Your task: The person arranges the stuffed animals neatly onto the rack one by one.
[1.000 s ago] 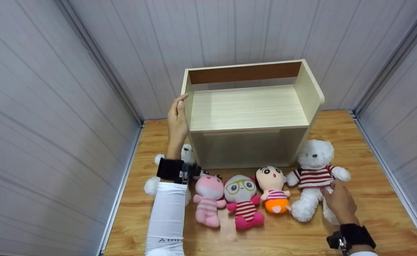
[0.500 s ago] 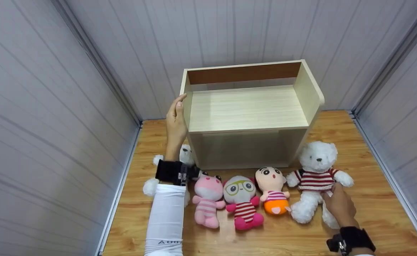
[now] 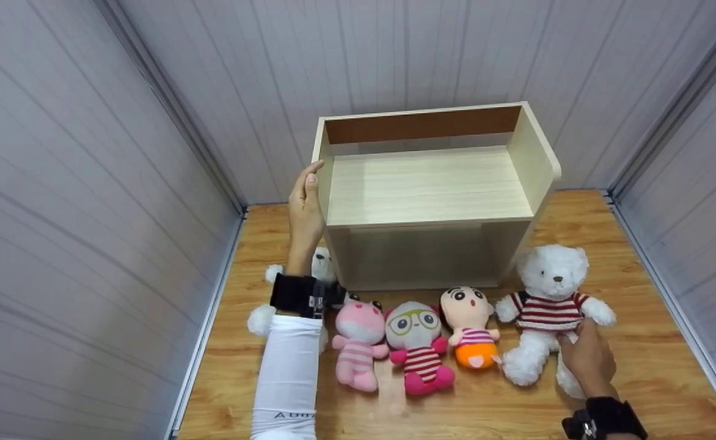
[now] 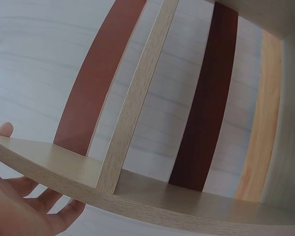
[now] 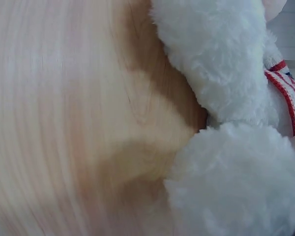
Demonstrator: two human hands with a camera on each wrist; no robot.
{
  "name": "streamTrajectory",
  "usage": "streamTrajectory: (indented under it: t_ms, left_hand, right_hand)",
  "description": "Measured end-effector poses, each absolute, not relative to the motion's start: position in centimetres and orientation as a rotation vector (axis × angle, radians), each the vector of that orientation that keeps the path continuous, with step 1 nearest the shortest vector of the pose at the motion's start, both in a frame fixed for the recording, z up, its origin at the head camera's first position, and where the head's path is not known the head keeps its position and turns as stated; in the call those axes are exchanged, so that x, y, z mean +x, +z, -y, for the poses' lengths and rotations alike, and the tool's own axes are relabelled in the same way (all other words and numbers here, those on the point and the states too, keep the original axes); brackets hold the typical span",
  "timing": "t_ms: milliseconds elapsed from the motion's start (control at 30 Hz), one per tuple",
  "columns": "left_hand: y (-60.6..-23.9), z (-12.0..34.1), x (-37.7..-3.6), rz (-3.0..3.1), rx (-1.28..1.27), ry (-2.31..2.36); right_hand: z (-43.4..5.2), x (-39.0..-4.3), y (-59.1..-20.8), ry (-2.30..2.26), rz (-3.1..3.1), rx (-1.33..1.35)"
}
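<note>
My left hand (image 3: 306, 211) grips the left side panel of a pale wooden shelf (image 3: 431, 186). In the left wrist view, the fingers (image 4: 44, 199) lie along the panel's outer face, and one fingertip shows over its edge. My right hand (image 3: 589, 357) holds a white teddy bear (image 3: 556, 272) in a red-and-white striped sweater, low on its body near the sweater hem. The fingertips are partly hidden there. The bear leans upright beside the shelf's right front corner. White fur fills much of the right wrist view, where the bear's leg (image 5: 236, 182) hides the grip.
Along the shelf's front lie a pink frog plush (image 3: 358, 342), a panda plush with green glasses (image 3: 416, 348) and a doll with orange shorts (image 3: 473, 330). Another white bear (image 3: 321, 266) is mostly behind my left arm. Grey panel walls (image 3: 425, 55) enclose the wooden floor (image 3: 651, 348).
The bear has shifted slightly right, and its face has turned more to the front. My right hand has moved a little with it. The left hand stays on the shelf panel.
</note>
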State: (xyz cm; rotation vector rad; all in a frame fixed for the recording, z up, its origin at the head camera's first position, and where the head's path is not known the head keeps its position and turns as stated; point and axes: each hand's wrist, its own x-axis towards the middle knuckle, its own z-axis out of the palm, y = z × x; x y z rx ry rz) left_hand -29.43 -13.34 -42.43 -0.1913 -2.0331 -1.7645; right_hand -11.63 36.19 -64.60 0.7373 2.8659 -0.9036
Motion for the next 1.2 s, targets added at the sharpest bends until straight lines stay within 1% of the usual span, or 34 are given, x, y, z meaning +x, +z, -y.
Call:
streamTrajectory:
  t_ms: [367, 767, 1200]
  left_hand:
    - [-42.6, 13.4, -29.8, 2.06, -0.188, -1.757]
    - [-42.6, 13.4, -30.0, 2.04, -0.179, -1.784]
    - [-42.4, 13.2, -30.2, 2.075, -0.184, -1.768]
  right_hand:
    - [-36.2, -11.6, -64.8, -0.947, -2.886, 0.785]
    - [-36.6, -11.3, -64.6, -1.053, -2.943, 0.751]
    - [-37.0, -11.1, -63.1, -1.199, -2.787, 0.743]
